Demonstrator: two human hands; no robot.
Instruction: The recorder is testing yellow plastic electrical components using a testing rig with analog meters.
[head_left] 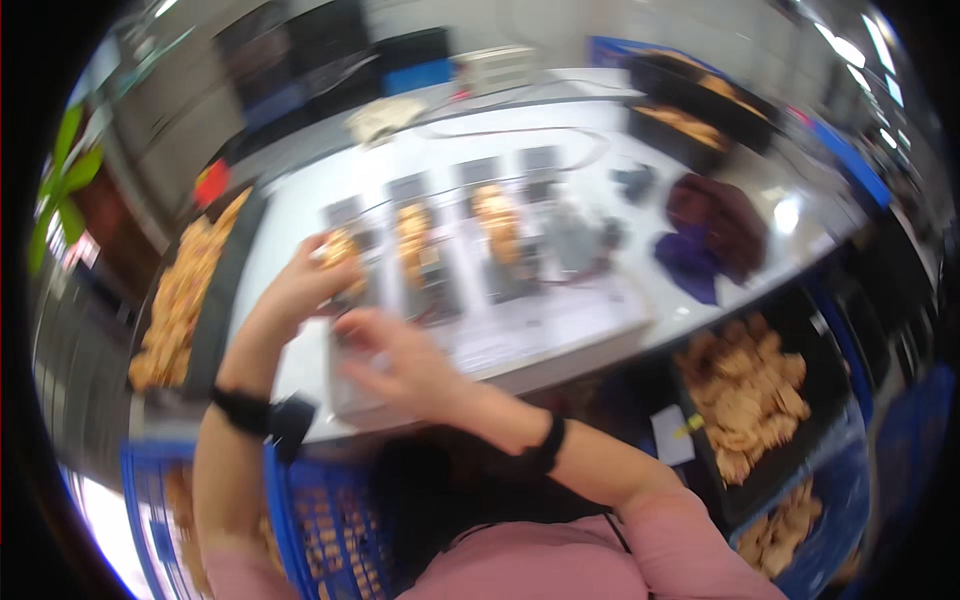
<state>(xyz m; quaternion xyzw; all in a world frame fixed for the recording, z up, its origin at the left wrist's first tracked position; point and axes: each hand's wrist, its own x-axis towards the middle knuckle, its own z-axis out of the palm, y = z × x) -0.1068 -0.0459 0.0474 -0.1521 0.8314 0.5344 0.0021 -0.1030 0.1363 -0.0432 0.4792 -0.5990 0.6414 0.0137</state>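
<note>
A row of grey clamp-like fixtures [510, 275] stands on a white base on the table. Three of them carry shiny tan parts, such as the middle tan part [413, 240] and another tan part [497, 222]; blur hides their exact kind. My left hand [305, 280] is closed around the leftmost tan part [340, 247] at its fixture. Just nearer to me, my right hand [400, 365] hovers by the front left corner of the base, blurred, fingers apart, with nothing visible in it. The rightmost fixture [572, 240] shows no tan part.
A dark tray of tan pieces [190, 290] lies at the left. Black bins [675, 135] stand far right, near a maroon and purple cloth [715, 230]. Below right sits another tray of tan pieces [745, 400]. A blue crate [285, 520] is beside me at lower left.
</note>
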